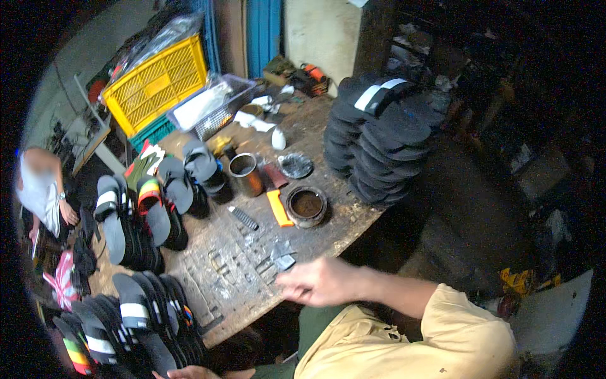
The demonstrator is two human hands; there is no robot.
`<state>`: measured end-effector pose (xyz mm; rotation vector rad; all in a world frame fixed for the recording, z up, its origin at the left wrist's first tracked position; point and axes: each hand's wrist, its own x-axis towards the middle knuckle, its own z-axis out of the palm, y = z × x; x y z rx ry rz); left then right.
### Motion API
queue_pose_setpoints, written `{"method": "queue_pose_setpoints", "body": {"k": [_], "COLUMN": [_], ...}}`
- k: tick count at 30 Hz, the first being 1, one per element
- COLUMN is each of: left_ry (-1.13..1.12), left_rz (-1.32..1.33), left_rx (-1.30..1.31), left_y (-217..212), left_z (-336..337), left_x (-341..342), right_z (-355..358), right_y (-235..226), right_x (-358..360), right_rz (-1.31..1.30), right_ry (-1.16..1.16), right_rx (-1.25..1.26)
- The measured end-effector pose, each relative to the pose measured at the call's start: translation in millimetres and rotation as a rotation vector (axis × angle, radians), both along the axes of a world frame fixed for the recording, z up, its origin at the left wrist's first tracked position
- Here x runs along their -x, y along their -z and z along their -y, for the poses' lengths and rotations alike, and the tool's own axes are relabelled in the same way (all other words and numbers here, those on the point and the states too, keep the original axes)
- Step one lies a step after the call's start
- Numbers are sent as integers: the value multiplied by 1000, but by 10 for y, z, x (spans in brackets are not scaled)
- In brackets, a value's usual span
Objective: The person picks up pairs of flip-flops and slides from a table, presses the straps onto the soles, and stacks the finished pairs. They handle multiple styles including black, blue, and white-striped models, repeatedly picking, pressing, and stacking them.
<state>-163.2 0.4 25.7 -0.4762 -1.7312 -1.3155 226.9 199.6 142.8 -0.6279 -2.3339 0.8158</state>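
Observation:
My right hand (323, 282) hangs over the front edge of the worn wooden workbench (249, 287), fingers curled in and slightly blurred. Whatever is between them, if anything, is hidden. Just beyond it lies a small grey piece (285, 261) on the bench top. At the lower edge only a part of my left hand (189, 372) shows, beside the toe end of a black slide sandal (134, 303) with a white strap. Most of its fingers are cut off by the picture's rim. Several more slides stand packed in rows there, some with striped straps (77, 355).
A tall stack of black soles (385, 139) stands at the bench's right end. An orange-handled blade (279, 208), a round pot (307, 206), a rusty can (245, 174) and a brush-like strip (243, 218) lie mid-bench. Yellow crate (158, 85) behind; another person (43, 189) at far left.

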Motion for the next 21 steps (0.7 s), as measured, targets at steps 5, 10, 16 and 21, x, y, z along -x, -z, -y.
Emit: {"method": "queue_pose_setpoints", "body": {"k": [5, 10, 16, 21], "left_ry": [121, 257, 423, 569], "left_rz": [164, 374, 574, 552], "left_rx": [25, 169, 311, 376], "left_y": [198, 296, 9, -281], "left_z": [263, 633, 757, 521], "left_x": [-319, -722, -1560, -1567], "right_z": [-1081, -2139, -2793, -2919], "right_y": [-864, -1536, -1453, -1351], "right_x": [-1004, -2016, -2390, -2419], "right_rz": [-97, 472, 289, 48], "right_ry": [601, 1202, 1185, 1140], "right_rx": [-441, -289, 176, 213]}}
